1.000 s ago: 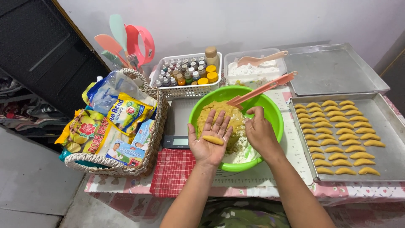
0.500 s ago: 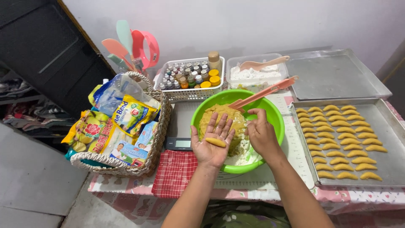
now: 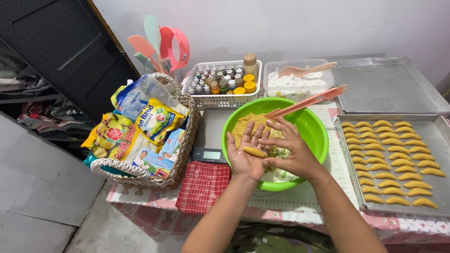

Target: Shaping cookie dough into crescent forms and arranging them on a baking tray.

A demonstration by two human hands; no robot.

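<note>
My left hand (image 3: 243, 154) lies palm up over the green bowl (image 3: 311, 129), with a small oblong piece of yellow dough (image 3: 253, 152) resting on the palm. My right hand (image 3: 290, 150) hovers palm down just right of it, its fingertips pointing left toward the piece and its fingers spread. The bowl holds a mass of yellow dough (image 3: 246, 124) and a pink spatula (image 3: 307, 101) leaning on its rim. To the right, a metal tray (image 3: 438, 122) carries several rows of shaped crescent dough pieces (image 3: 389, 161).
A woven basket (image 3: 140, 171) of ingredient packets sits at the left. A small scale (image 3: 211, 154) and a red checked cloth (image 3: 202, 185) lie before the bowl. Behind stand a white basket of small bottles (image 3: 222, 84), a clear tub with a spatula (image 3: 297, 79) and another metal tray (image 3: 389, 84).
My right hand has moved left over the bowl, closer to the dough piece on my left palm. The left hand has stayed put.
</note>
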